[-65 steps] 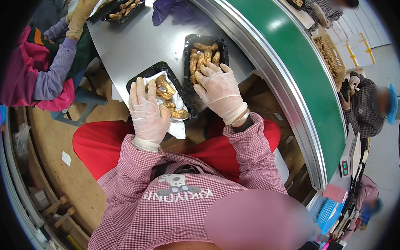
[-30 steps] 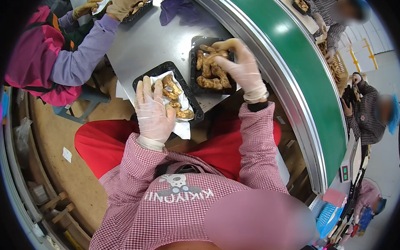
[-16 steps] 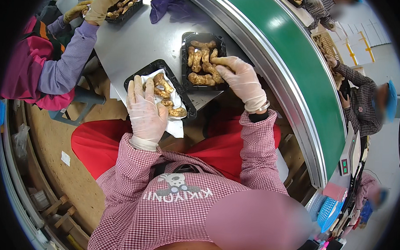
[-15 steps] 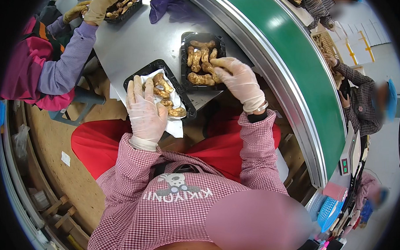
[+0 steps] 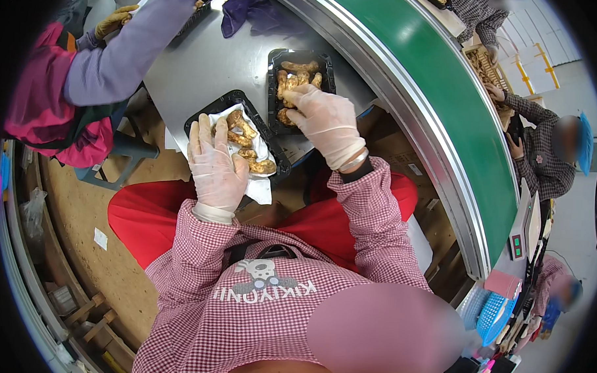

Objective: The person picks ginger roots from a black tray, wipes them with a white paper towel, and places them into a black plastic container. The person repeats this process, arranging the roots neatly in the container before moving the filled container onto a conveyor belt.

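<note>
Two black plastic trays with brown, thick-stemmed mushrooms stand side by side. The left tray [image 5: 278, 161] is lined with white paper [image 5: 262, 193], and several mushrooms [image 5: 243, 124] lie on it. My left hand [image 5: 215, 167], in a thin pale glove, lies flat over that tray's left side with fingers stretched out. Over the right tray [image 5: 274, 70] is my gloved right hand [image 5: 327, 122], fingers and thumb bent down around a mushroom [image 5: 285, 116] at its lower left. The hand hides much of this tray's contents.
A purple cloth [image 5: 242, 15] lies on the metal table [image 5: 184, 71]. Beyond the metal rim on the right curves a green belt [image 5: 440, 79]. At left a co-worker's sleeve [image 5: 118, 72] reaches across, partly hiding another black tray [image 5: 199, 15]. A stool [image 5: 132, 151] stands below.
My right hand has moved left across the right tray, covering more mushrooms. My left hand stays in place. The co-worker's arm at left has reached further over the table.
</note>
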